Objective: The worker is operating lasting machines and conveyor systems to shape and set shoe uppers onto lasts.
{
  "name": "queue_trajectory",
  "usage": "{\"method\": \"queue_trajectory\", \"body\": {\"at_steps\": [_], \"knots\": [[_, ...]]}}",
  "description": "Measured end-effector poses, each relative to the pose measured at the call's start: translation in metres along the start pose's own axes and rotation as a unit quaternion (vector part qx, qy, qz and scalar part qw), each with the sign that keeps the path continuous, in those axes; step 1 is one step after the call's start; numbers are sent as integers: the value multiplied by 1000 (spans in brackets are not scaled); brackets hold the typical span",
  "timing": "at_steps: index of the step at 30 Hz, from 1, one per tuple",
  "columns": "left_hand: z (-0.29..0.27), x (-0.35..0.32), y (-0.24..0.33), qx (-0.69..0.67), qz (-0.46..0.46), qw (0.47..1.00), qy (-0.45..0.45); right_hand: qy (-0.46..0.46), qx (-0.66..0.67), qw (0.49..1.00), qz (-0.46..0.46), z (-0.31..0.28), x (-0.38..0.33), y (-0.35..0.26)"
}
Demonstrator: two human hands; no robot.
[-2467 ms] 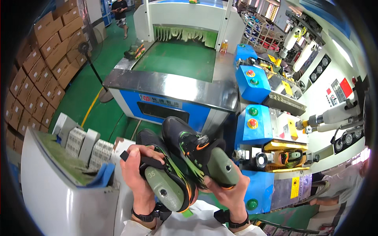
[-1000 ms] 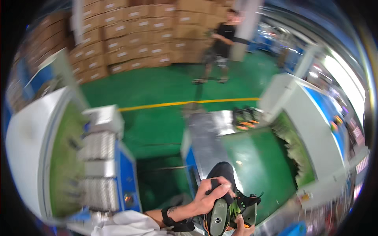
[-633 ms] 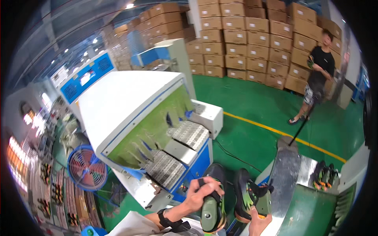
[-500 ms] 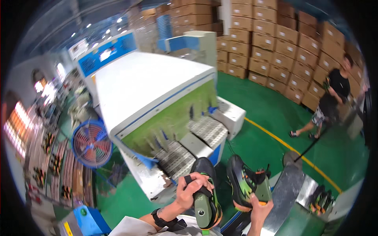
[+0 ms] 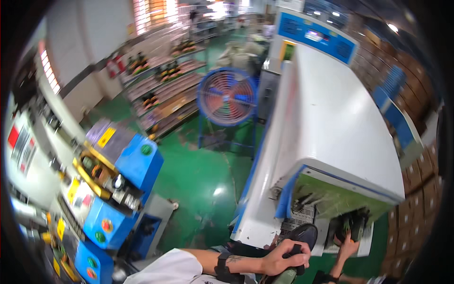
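My left hand is closed around a dark shoe on a green last, with a black strap across the hand. The shoe's toe points toward the white tunnel machine. Farther right, my right hand grips the back of a second dark shoe with green parts. That shoe lies at the mouth of the machine, under the green slitted curtain, which partly hides it. A perforated conveyor belt runs beneath the curtain, left of this shoe.
A blue-framed floor fan stands left of the machine. Behind it is a shelf rack with several shoes. At near left is a blue machine with coloured buttons. Stacked cartons line the right side.
My view has turned to the left. The right hand has carried its shoe forward to the machine's mouth. My left hand still holds the other shoe; the person at the right is out of view.
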State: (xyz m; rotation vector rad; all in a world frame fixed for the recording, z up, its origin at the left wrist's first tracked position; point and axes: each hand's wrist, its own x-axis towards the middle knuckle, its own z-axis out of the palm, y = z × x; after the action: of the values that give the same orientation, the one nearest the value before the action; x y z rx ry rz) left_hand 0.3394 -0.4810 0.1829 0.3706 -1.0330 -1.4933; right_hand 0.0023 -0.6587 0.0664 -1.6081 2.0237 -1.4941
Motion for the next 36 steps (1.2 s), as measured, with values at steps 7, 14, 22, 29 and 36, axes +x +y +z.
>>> {"method": "queue_trajectory", "body": {"at_steps": [7,14,22,29,36], "knots": [[10,30,-24,71,14,995,71,-82,-73,994,15,-5,-8,-17],[41,73,-59,233,-12,962,140,-431,424,796,-24,-106,-137,-103],[61,85,-111,375,-11,913,159,-347,374,860,-30,-57,-130,-55],[71,55,-97,545,30,820,170,-311,291,903,-62,25,-127,-50],[70,-5,-48,415,-13,909,31,-280,213,927,-131,48,-106,-100]]}}
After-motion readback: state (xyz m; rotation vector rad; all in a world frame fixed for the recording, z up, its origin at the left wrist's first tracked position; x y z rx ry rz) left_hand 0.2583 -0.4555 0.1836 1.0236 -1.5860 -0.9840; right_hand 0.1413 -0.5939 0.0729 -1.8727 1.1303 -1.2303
